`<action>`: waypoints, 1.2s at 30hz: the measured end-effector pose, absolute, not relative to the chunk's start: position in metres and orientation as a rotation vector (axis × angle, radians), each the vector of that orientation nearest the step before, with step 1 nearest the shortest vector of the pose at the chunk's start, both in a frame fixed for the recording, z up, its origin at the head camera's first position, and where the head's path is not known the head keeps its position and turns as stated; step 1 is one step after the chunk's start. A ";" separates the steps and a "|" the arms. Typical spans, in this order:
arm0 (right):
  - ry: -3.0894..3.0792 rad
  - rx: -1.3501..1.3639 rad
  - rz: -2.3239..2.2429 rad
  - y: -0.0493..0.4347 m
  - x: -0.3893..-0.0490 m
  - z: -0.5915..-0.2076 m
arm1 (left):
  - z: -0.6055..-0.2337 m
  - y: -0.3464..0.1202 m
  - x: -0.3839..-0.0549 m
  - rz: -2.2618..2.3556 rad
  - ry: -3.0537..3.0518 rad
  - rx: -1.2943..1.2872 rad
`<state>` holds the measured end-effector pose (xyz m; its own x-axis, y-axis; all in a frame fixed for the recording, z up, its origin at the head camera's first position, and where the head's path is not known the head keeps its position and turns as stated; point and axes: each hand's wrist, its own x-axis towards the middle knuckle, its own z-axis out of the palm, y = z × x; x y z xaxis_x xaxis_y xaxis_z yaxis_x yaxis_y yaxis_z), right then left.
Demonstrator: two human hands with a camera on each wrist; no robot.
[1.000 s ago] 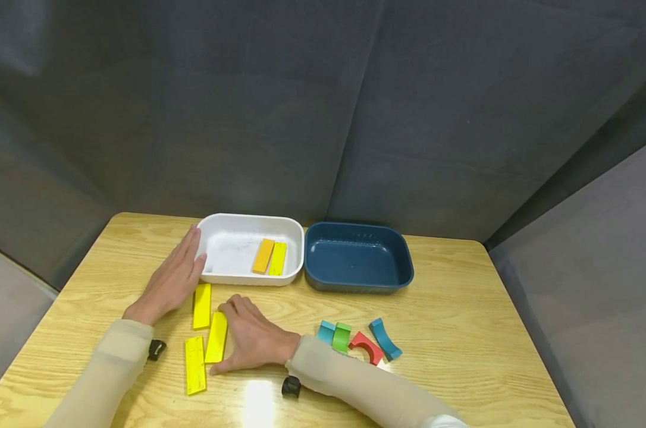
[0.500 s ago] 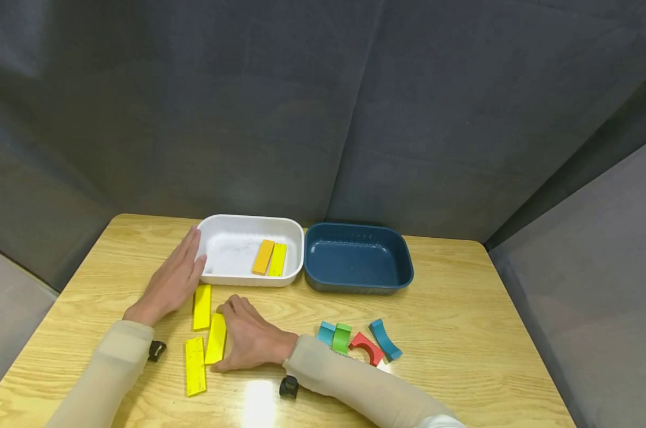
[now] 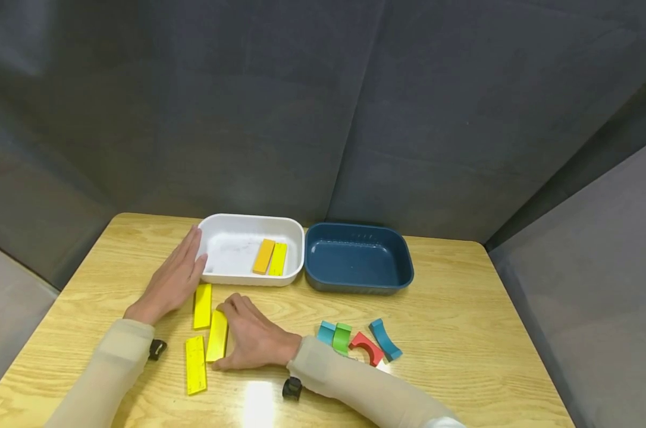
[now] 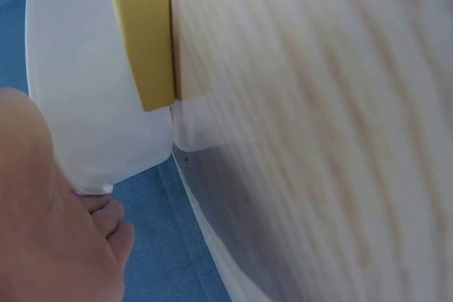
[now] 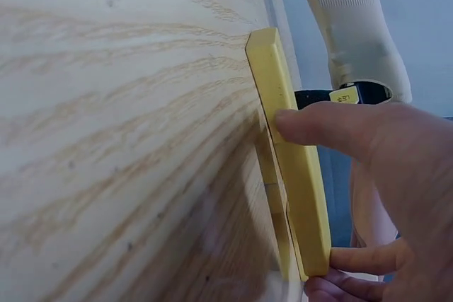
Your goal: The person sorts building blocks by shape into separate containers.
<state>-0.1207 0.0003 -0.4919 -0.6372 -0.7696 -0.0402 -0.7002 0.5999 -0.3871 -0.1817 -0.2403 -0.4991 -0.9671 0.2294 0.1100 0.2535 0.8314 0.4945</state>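
Note:
My right hand [image 3: 256, 336] spans a yellow rectangular block [image 3: 217, 336] lengthwise, fingertips at its far end and thumb at its near end. In the right wrist view, the thumb [image 5: 311, 124] and fingers [image 5: 368, 258] meet this block's edges. My left hand [image 3: 173, 276] lies with straight fingers along the left side of a white tub [image 3: 248, 280]; its fingers also reach the tub in the left wrist view [image 4: 99, 114]. Two more yellow blocks lie close by, one below the tub [image 3: 202, 307] and one nearer me [image 3: 196, 365]. Inside the tub are an orange block [image 3: 263, 257] and a yellow block [image 3: 277, 259].
A dark blue tub [image 3: 358, 289] stands right beside the white one. Near my right forearm lie several curved blocks: a light blue one [image 3: 326, 331], a green one [image 3: 342, 337], a red arch [image 3: 368, 348] and a blue one [image 3: 385, 340]. Dark cloth [image 3: 323, 119] borders the wooden table [image 3: 451, 333].

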 end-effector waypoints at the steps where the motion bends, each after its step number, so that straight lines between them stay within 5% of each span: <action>1: 2.623 -1.224 -0.510 0.001 -0.121 -0.491 | -0.499 -0.240 -0.182 -0.807 -2.963 -0.392; 36: 2.739 -1.348 -0.574 0.025 -0.130 -0.454 | -0.499 -0.241 -0.183 -0.802 -2.972 -0.406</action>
<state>-0.1305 0.0247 -0.4538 -0.6226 -0.7718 0.1292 -0.7587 0.5549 -0.3413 -0.1827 -0.2412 -0.4994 -0.9651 0.2407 0.1029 0.2598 0.8325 0.4893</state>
